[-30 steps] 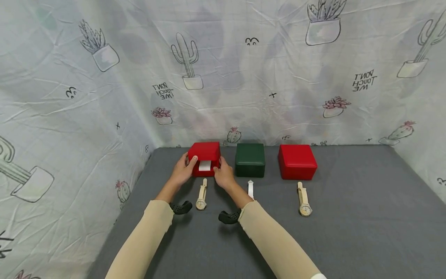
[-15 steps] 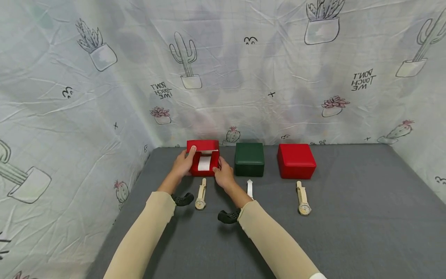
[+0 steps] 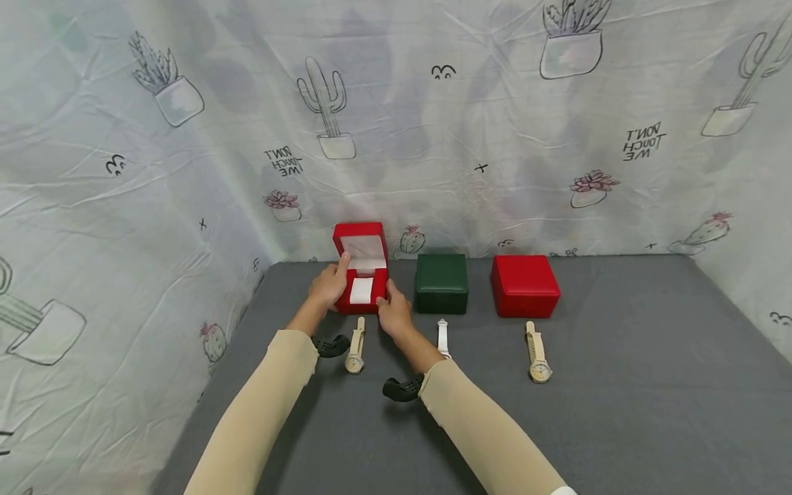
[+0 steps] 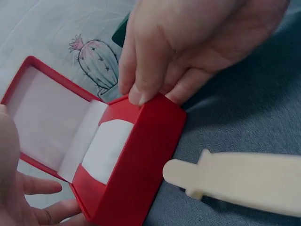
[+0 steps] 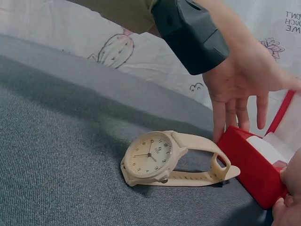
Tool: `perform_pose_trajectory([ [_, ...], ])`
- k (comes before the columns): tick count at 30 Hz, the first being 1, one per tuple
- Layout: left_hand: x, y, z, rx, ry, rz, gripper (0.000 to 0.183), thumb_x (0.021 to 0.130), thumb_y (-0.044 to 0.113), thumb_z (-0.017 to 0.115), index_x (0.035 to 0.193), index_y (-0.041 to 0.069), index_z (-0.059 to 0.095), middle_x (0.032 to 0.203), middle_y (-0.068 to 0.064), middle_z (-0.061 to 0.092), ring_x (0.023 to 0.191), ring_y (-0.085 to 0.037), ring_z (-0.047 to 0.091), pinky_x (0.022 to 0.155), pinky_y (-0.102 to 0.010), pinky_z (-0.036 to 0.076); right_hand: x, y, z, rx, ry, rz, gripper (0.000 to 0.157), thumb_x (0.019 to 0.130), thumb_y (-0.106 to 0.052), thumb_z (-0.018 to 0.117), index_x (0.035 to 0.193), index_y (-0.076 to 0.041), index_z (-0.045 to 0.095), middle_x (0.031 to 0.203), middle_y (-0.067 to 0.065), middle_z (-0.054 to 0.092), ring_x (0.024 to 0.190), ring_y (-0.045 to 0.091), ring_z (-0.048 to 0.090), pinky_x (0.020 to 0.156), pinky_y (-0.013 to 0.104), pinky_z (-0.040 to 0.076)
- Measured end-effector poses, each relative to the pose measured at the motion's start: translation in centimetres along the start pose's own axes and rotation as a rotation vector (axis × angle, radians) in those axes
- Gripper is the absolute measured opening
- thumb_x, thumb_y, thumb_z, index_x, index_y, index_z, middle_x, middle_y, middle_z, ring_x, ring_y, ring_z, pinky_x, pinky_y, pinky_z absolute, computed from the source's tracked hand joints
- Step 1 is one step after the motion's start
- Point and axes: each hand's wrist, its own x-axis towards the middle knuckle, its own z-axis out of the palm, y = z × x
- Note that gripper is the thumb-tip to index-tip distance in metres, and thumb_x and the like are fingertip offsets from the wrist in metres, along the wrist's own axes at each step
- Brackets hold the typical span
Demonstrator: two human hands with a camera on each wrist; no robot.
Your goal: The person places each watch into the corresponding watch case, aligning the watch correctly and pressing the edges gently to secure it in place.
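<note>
The open red watch box point(image 3: 355, 309) stands near the back-left corner of the tabletop point(image 3: 631, 385), close to its back edge, with the lid point(image 3: 364, 247) tipped up and its pale lining facing the person. A white watch cushion point(image 3: 361, 291) sits inside the base.

The right hand point(image 3: 396, 313) pinches the box's near right corner, thumb on the rim and fingers along the outer side, probably to keep the base from sliding. The left hand point(image 3: 328, 285) lies along the opposite side, fingers straight and spread, its thumb up by the lid, apparently to support it; how firmly it presses, I cannot tell.

Just in front lies a beige wristwatch point(image 3: 355, 361), buckled end towards the box and dial towards the tabletop's front edge. Along the back edge stand a closed green box point(image 3: 441, 284) and a closed red box point(image 3: 525, 286). A white watch point(image 3: 442, 337), partly behind the right forearm, and a second beige watch point(image 3: 540, 372) lie before them, so each box seems paired with one watch.
</note>
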Motion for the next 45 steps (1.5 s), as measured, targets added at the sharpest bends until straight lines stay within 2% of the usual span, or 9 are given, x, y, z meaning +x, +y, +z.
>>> perform_pose_trajectory([
  [4, 0.1, -0.3, 0.3, 0.039, -0.019, 0.05, 0.069, 0.098, 0.057, 0.037, 0.147, 0.009, 0.034, 0.14, -0.02, 0.046, 0.121, -0.038, 0.049, 0.078, -0.043, 0.058, 0.4, -0.1, -0.3, -0.03, 0.015, -0.031, 0.055, 0.096, -0.006, 0.054, 0.148, -0.004, 0.035, 0.146, 0.016, 0.047, 0.136, 0.028, 0.045, 0.113, 0.043, 0.036],
  [9, 0.1, -0.8, 0.1, 0.186, -0.039, 0.202, 0.056, 0.096, 0.035, 0.053, 0.142, 0.004, 0.042, 0.139, -0.021, 0.05, 0.122, -0.035, 0.051, 0.098, -0.049, 0.049, 0.9, -0.4, -0.9, -0.02, 0.012, -0.044, 0.055, 0.096, -0.006, 0.056, 0.147, -0.004, 0.036, 0.148, 0.015, 0.046, 0.135, 0.026, 0.047, 0.11, 0.041, 0.04],
  [16, -0.4, -0.4, -0.4, 0.367, -0.024, 0.415, 0.052, 0.09, 0.022, 0.065, 0.136, 0.002, 0.052, 0.137, -0.023, 0.049, 0.124, -0.038, 0.049, 0.103, -0.052, 0.045, 0.4, -0.9, -1.7, -0.052, 0.013, -0.064, 0.052, 0.096, -0.01, 0.057, 0.144, -0.007, 0.04, 0.147, 0.014, 0.048, 0.134, 0.027, 0.048, 0.109, 0.043, 0.041],
  [21, -0.3, 0.2, -0.4, 0.492, -0.06, 0.511, 0.059, 0.086, 0.019, 0.071, 0.14, 0.007, 0.05, 0.143, -0.02, 0.047, 0.13, -0.037, 0.046, 0.108, -0.054, 0.039, -0.2, -1.1, -2.1, -0.075, 0.002, -0.09, 0.05, 0.095, -0.008, 0.058, 0.143, -0.006, 0.042, 0.143, 0.016, 0.051, 0.13, 0.029, 0.051, 0.107, 0.044, 0.043],
  [26, -0.1, 0.6, -0.5, 0.536, -0.144, 0.509, 0.065, 0.085, 0.018, 0.073, 0.145, 0.015, 0.046, 0.145, -0.017, 0.048, 0.127, -0.035, 0.048, 0.106, -0.055, 0.041, -0.5, -0.8, -2.1, -0.085, -0.033, -0.104, 0.049, 0.095, -0.007, 0.056, 0.143, -0.007, 0.044, 0.142, 0.017, 0.052, 0.128, 0.03, 0.054, 0.105, 0.044, 0.046],
  [31, 0.1, 0.8, -0.7, 0.57, -0.202, 0.428, 0.066, 0.086, 0.021, 0.072, 0.146, 0.019, 0.045, 0.143, -0.017, 0.049, 0.123, -0.034, 0.047, 0.103, -0.054, 0.044, -0.6, -0.5, -1.9, -0.108, -0.056, -0.124, 0.046, 0.096, -0.007, 0.056, 0.141, -0.008, 0.048, 0.143, 0.016, 0.051, 0.129, 0.028, 0.053, 0.105, 0.042, 0.045],
  [37, 0.5, 1.3, -0.8, 0.628, -0.268, 0.362, 0.067, 0.087, 0.023, 0.07, 0.148, 0.022, 0.041, 0.145, -0.017, 0.046, 0.129, -0.037, 0.039, 0.105, -0.055, 0.042, -1.1, -0.5, -1.7, -0.142, -0.024, -0.143, 0.041, 0.096, -0.006, 0.054, 0.136, -0.003, 0.053, 0.137, 0.019, 0.056, 0.128, 0.031, 0.054, 0.106, 0.045, 0.044],
  [41, 0.5, 1.5, -0.6, 0.655, -0.267, 0.391, 0.068, 0.086, 0.021, 0.07, 0.147, 0.021, 0.042, 0.145, -0.016, 0.047, 0.127, -0.036, 0.04, 0.105, -0.055, 0.041, -1.1, -0.4, -1.5, -0.161, 0.052, -0.183, 0.037, 0.095, -0.01, 0.056, 0.132, -0.003, 0.057, 0.126, 0.017, 0.065, 0.117, 0.027, 0.062, 0.098, 0.042, 0.05],
  [45, 0.4, 1.3, -0.2, 0.602, -0.213, 0.46, 0.067, 0.082, 0.016, 0.073, 0.143, 0.016, 0.047, 0.143, -0.015, 0.049, 0.124, -0.035, 0.043, 0.105, -0.055, 0.041, -1.0, -0.8, -1.3, -0.135, 0.104, -0.15, 0.037, 0.093, -0.006, 0.06, 0.13, 0.0, 0.058, 0.12, 0.017, 0.067, 0.111, 0.027, 0.065, 0.095, 0.041, 0.052],
])
